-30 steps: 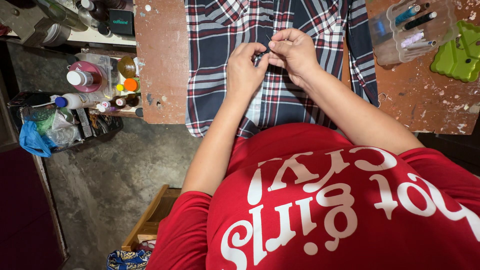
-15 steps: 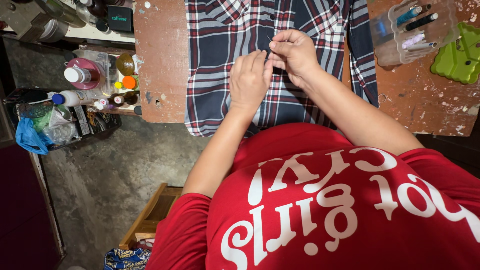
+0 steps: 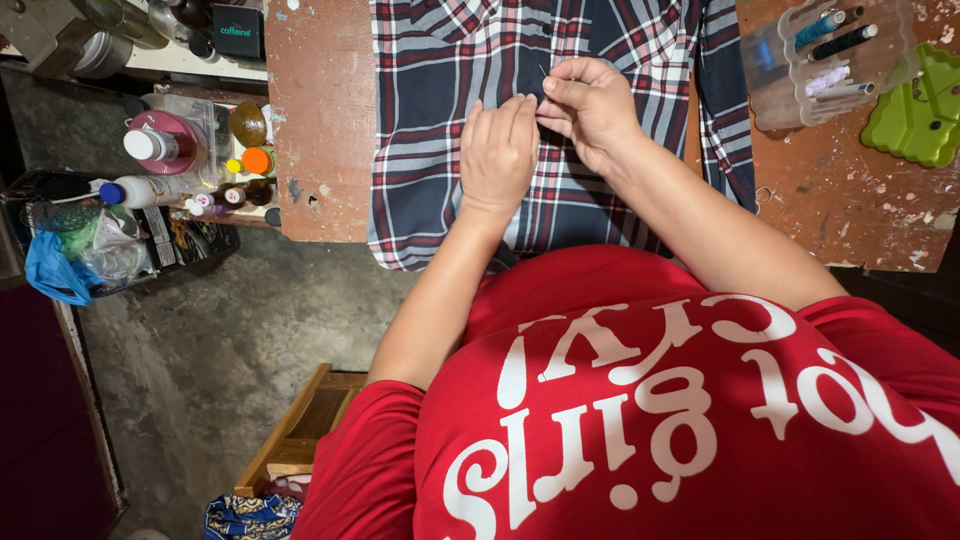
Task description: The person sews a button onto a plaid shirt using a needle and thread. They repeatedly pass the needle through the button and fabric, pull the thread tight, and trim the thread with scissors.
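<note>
A navy, red and white plaid shirt (image 3: 430, 110) lies spread on a worn brown wooden table (image 3: 320, 130). My left hand (image 3: 497, 155) rests flat on the shirt's front, fingers together, pressing the cloth down. Just to its right, my right hand (image 3: 590, 105) pinches a thin needle (image 3: 543, 71) between thumb and fingers, its tip poking up over the button strip. My red shirt with white lettering fills the lower frame.
A clear plastic tray (image 3: 830, 60) with thread spools and pens sits at the table's far right beside a green tray (image 3: 920, 105). Left of the table, bottles and jars (image 3: 160, 150) crowd a low shelf. A wooden stool (image 3: 295, 430) stands on the concrete floor.
My left hand let go of the cloth it was pinching and flattened onto the shirt. My right hand kept the needle and barely moved.
</note>
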